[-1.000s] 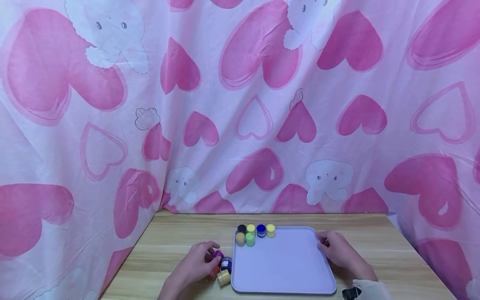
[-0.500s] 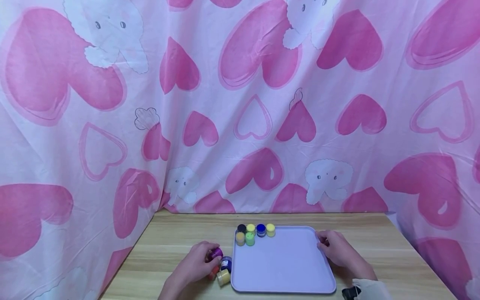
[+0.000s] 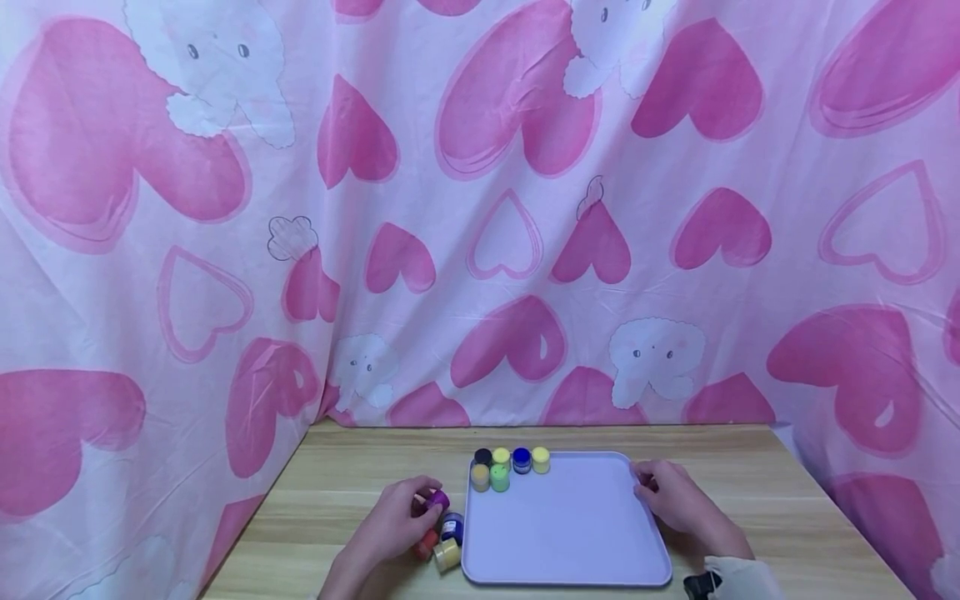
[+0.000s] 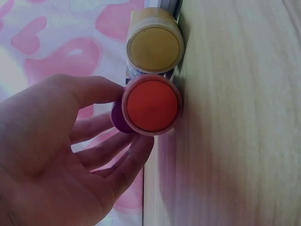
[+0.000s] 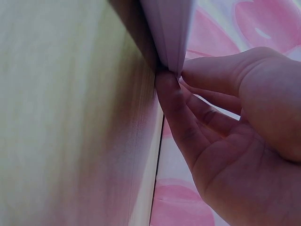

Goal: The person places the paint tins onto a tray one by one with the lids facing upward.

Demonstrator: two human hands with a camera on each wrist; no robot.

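The purple pot (image 3: 437,500) sits pinched in the left hand (image 3: 390,527), just left of the tray (image 3: 570,575), above the orange pot (image 4: 151,104), blue pot (image 3: 452,527) and yellow pot (image 4: 155,45) on the counter (image 3: 345,475). A firm pinch on its sides, lifted straight up, would likely spare its neighbours. The right hand (image 3: 675,500) pinches the tray's rim. The purple pot is mostly hidden in the left wrist view.

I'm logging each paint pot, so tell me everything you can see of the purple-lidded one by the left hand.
The purple-lidded pot is small and round, seemingly plastic, its lid closed. It sits just off the tray, at its left edge, above the blue, orange and yellow pots. The left hand pinches it between thumb and fingers. In the left wrist view the orange pot hides most of it.
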